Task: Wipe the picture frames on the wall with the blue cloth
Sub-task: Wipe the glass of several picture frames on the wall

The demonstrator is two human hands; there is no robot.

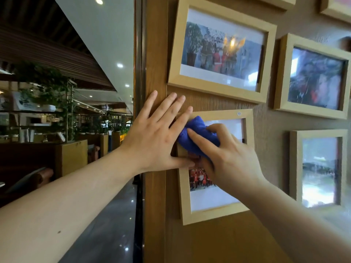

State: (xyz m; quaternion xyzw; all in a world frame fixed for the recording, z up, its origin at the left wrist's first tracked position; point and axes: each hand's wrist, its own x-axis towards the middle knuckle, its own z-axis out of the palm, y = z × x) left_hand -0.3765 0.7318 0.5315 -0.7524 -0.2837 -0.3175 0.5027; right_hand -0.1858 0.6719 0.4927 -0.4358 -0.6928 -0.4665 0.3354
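Note:
Several light wooden picture frames hang on a brown wood wall. My right hand (224,156) grips a bunched blue cloth (197,135) and presses it against the glass of the lower left frame (214,215), near its upper left corner. My left hand (157,135) lies flat with fingers spread over that frame's left edge and the wall beside it, thumb on the frame's side. Above hangs a larger frame (222,93) with a group photo. Two more frames, an upper one (307,111) and a lower one (296,168), hang to the right.
The wall ends at a dark vertical edge (139,73) on the left. Beyond it is a restaurant interior with plants, shelves and wooden booths (74,158). Parts of further frames (334,10) show at the top right.

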